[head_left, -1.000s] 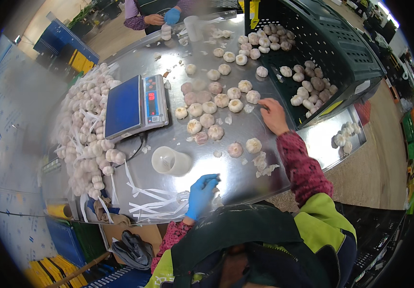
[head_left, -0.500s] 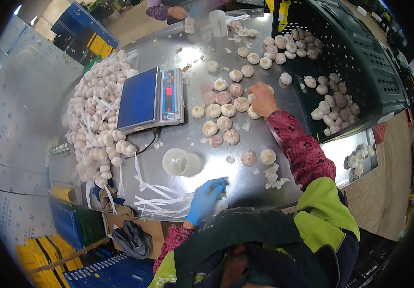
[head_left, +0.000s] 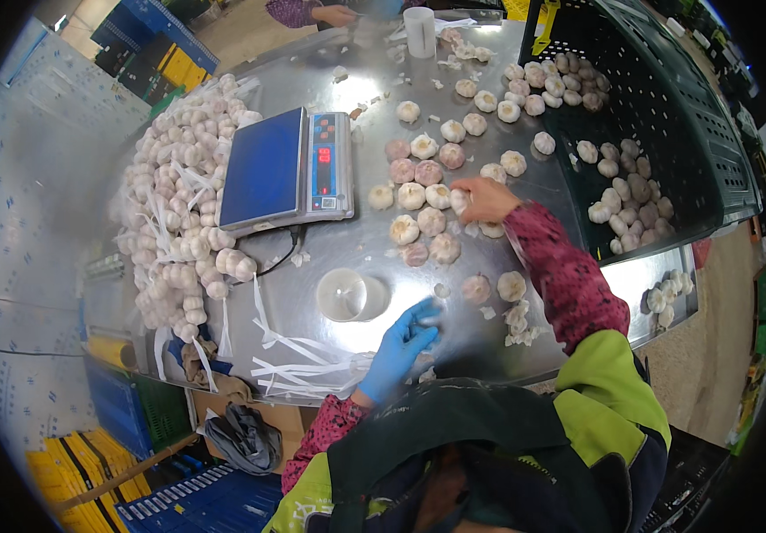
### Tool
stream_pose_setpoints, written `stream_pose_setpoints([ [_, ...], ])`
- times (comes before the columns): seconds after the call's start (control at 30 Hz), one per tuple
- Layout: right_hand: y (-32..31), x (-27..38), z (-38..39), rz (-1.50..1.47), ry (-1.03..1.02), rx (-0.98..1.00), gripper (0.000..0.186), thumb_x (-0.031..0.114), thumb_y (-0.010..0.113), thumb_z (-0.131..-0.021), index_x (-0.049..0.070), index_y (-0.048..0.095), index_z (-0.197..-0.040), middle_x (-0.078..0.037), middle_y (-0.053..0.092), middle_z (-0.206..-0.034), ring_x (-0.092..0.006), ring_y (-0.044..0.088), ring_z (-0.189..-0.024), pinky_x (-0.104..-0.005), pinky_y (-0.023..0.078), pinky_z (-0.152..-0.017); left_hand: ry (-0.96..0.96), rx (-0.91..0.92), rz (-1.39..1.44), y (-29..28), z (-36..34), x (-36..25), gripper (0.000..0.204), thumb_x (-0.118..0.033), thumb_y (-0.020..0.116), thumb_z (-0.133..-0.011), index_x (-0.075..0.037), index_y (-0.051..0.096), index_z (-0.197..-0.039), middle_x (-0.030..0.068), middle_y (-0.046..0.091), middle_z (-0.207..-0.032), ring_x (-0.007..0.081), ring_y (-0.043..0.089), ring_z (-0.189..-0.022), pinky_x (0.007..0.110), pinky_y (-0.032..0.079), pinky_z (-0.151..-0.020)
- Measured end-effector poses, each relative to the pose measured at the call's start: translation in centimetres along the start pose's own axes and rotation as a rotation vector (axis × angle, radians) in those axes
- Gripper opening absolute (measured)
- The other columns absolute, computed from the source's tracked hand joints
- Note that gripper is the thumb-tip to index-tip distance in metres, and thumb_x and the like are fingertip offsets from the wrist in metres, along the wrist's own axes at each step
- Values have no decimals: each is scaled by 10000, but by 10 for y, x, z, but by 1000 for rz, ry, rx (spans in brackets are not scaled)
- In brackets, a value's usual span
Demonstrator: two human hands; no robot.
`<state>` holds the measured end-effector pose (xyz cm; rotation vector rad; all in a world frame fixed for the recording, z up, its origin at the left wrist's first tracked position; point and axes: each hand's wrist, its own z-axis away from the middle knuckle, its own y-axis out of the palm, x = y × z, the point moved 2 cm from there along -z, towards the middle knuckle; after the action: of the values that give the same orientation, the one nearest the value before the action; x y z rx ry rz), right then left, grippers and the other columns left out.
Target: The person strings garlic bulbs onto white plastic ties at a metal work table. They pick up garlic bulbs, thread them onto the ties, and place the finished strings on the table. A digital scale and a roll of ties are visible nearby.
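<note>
My right hand (head_left: 487, 201), bare, is closed on a garlic bulb (head_left: 460, 202) at the right side of a loose cluster of bulbs. Beside it, another bulb (head_left: 437, 196) sits just to the left, and a whitish bulb (head_left: 493, 173) lies beyond the knuckles. My left hand (head_left: 405, 349), in a blue glove, hovers near the table's front edge with thumb and fingers apart and nothing visible in it. A white plastic cup (head_left: 350, 295) stands to its upper left. White strips (head_left: 298, 366) lie left of the wrist.
A scale with a blue plate (head_left: 265, 169) stands left of the bulbs. Bagged garlic (head_left: 178, 195) is heaped beyond it. At right, a dark green crate (head_left: 667, 115) lies on its side with bulbs inside. Another person's hand (head_left: 334, 15) shows at the far edge.
My right hand has shifted left and toward me, and a bulb now shows in its fingers. My gloved left hand has risen forward and its fingers have spread. The view has shifted slightly.
</note>
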<state>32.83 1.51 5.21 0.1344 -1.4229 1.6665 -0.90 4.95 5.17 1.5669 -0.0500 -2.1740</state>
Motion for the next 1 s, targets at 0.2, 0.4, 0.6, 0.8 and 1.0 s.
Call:
stream_pose_setpoints([
  [0.2, 23, 65, 107, -472, -453, 197, 577, 192, 772, -824, 109, 603, -1370, -102, 672, -1262, -202, 631, -1114, -341, 477, -996, 54, 47, 490, 7, -6, -21, 720, -117, 607, -987, -120, 215, -1592, 151, 398, -1528, 256, 593, -1169, 331, 531, -916],
  [0.4, 90, 43, 79, 231, -229, -401, 442, 76, 696, -738, 128, 659, -1175, -66, 660, -1122, -321, 642, -1005, -434, 530, -823, -65, 196, 399, 4, 10, -9, 383, -42, 625, -948, -81, 507, -1309, 113, 471, -1449, 159, 591, -1130, 281, 519, -912],
  [0.6, 84, 47, 65, -275, -68, -147, 493, 86, 725, -768, 96, 608, -1247, -117, 661, -1238, -280, 671, -1017, -365, 547, -857, -33, 335, 304, -15, 44, -37, 381, 5, 683, -877, -96, 509, -1202, 121, 431, -1493, 179, 541, -1228, 300, 508, -965],
  [0.8, 67, 83, 101, -1484, -138, 375, 620, 285, 780, -782, 56, 509, -1291, -237, 615, -1280, -226, 675, -895, -322, 576, -669, 76, 377, 111, -42, 73, -51, 551, 48, 713, -799, -85, 489, -1285, 134, 426, -1517, 229, 483, -1339, 352, 390, -1131],
  [1.0, 75, 124, 105, -1594, -191, 437, 563, 194, 691, -834, 52, 475, -1334, -164, 636, -1184, -175, 658, -724, -272, 539, -556, 13, 370, 241, -58, 89, -51, 587, 60, 715, -782, -72, 491, -1308, 134, 441, -1509, 240, 465, -1370, 361, 359, -1158],
])
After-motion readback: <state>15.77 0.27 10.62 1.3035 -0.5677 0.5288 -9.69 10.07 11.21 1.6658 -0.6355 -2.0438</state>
